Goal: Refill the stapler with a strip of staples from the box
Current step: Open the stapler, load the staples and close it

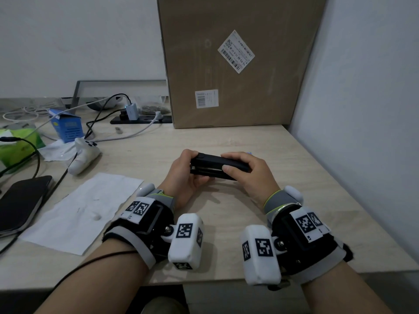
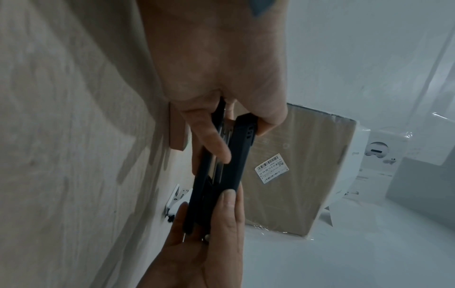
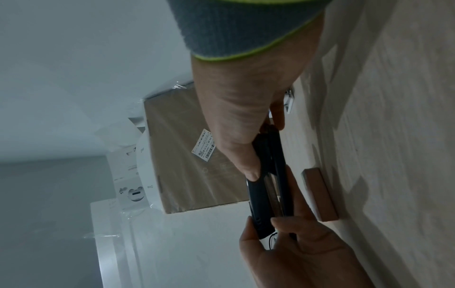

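I hold a black stapler [image 1: 215,165] level above the table [image 1: 294,177], gripped at both ends. My left hand [image 1: 188,168] curls round its left end, and my right hand [image 1: 243,171] pinches the right end, thumb on the near side. In the left wrist view my left hand [image 2: 242,136] clasps the stapler [image 2: 236,165], where a metal rail shows between the black halves, and the right hand [image 2: 216,224] holds the far end. In the right wrist view my right hand [image 3: 264,148] grips the stapler [image 3: 258,194]. A small brown box [image 3: 317,194] lies just beyond, hidden in the head view.
A big cardboard box [image 1: 238,64] leans at the back and a wall stands close on the right. To the left lie a paper sheet [image 1: 84,211], a dark phone [image 1: 20,200], a white controller [image 1: 84,155], a blue carton [image 1: 68,125] and cables. A small white clip-like thing [image 2: 177,196] lies near the brown box [image 2: 177,128].
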